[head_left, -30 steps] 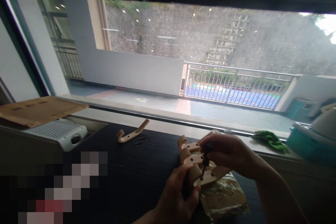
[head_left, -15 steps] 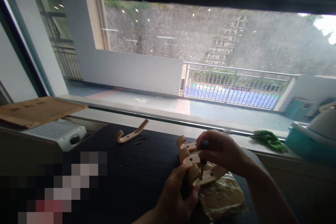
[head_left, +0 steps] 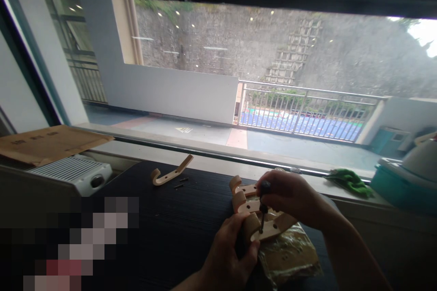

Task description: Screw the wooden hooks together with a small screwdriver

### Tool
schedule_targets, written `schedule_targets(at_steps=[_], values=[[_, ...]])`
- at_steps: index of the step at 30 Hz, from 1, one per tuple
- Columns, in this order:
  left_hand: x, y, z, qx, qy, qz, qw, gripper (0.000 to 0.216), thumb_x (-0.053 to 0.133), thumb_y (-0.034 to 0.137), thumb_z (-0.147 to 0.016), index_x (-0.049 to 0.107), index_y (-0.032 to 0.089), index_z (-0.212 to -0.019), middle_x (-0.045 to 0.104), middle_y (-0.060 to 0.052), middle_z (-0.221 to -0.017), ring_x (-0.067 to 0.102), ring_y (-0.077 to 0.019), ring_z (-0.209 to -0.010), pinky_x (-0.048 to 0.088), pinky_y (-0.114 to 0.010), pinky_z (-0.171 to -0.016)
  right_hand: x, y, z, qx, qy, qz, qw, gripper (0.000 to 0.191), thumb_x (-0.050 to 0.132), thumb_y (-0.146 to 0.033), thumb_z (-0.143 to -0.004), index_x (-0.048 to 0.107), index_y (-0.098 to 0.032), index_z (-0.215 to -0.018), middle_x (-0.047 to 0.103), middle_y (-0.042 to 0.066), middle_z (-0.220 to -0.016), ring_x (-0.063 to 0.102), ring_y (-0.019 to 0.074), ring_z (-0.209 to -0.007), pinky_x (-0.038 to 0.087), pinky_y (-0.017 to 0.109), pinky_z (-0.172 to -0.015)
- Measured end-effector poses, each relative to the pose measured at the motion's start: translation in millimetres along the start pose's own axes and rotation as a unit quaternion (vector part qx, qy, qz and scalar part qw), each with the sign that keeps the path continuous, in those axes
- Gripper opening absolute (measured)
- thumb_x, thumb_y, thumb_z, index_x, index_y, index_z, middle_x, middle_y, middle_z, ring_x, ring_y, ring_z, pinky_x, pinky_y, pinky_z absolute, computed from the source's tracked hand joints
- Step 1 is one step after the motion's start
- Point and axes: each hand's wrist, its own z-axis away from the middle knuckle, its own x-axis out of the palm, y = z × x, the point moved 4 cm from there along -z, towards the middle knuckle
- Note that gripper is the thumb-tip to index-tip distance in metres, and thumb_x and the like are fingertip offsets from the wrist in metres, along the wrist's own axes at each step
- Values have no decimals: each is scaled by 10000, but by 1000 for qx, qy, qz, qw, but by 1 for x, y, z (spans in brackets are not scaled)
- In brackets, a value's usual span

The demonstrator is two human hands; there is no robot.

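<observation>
My right hand (head_left: 290, 195) grips the dark handle of a screwdriver (head_left: 263, 207), its shaft pointing down into a hole in the nearest wooden hook (head_left: 273, 229). With thumb and fingers, my left hand (head_left: 230, 248) pinches the curled end of that same hook. Two more wooden hooks, a middle one (head_left: 248, 207) and a farther one (head_left: 244, 188), lie in a row behind it. All three rest on a board wrapped in clear plastic (head_left: 290, 257). Whether a screw sits under the screwdriver tip is too small to tell.
A loose wooden hook (head_left: 170, 175) lies on the black table (head_left: 164, 236) beside two dark screws (head_left: 181, 183). A green cloth (head_left: 348, 182) and a teal container (head_left: 392, 182) are at the right sill. At left are a brown envelope (head_left: 54, 143) and a white slatted appliance (head_left: 77, 168).
My right hand has shifted its fingers slightly around the screwdriver handle. The left hand and the hooks stay where they were.
</observation>
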Motion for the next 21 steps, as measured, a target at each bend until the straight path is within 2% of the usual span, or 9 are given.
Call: schedule_targets(at_steps=[5,9,12,17,21], values=[[-1,1,-1,-9,-7,6,1000,496,592,151,-791,359,295,-1205,621,-10,-1109,624,-170,-991,495,-276,-901,-2,-2,1,-14,-3,26,1000,204,693,-249,-731,587,-167,-885,605,9,-790,572,115,-698,482,231,-619],[-1,2,-1,-23,-27,15,999,466,579,168,-807,357,285,-1200,618,-21,-1139,620,-175,-1009,498,-289,-905,-5,-8,5,-47,-51,67,995,229,623,-240,-805,618,-184,-1027,623,45,-918,587,149,-824,492,256,-702],[0,2,-1,-35,-47,22,998,441,571,179,-815,369,274,-1195,617,-29,-1151,615,-178,-1023,497,-294,-913,-6,-10,6,-56,-56,70,994,184,635,-265,-800,652,-161,-951,629,71,-938,597,170,-851,502,273,-720],[0,-2,2,-19,-18,17,1000,478,582,166,-805,355,282,-1209,618,-27,-1149,618,-178,-1022,486,-303,-931,-2,-4,0,-36,-14,36,999,174,681,-287,-752,608,-148,-827,632,43,-834,592,117,-693,500,223,-593],[1,-1,2,-12,-8,19,1000,495,591,158,-793,357,262,-1216,622,-47,-1150,628,-191,-1005,500,-308,-910,1,1,-2,2,-13,-1,1000,226,700,-304,-722,549,-157,-805,608,17,-788,533,73,-572,447,181,-472]])
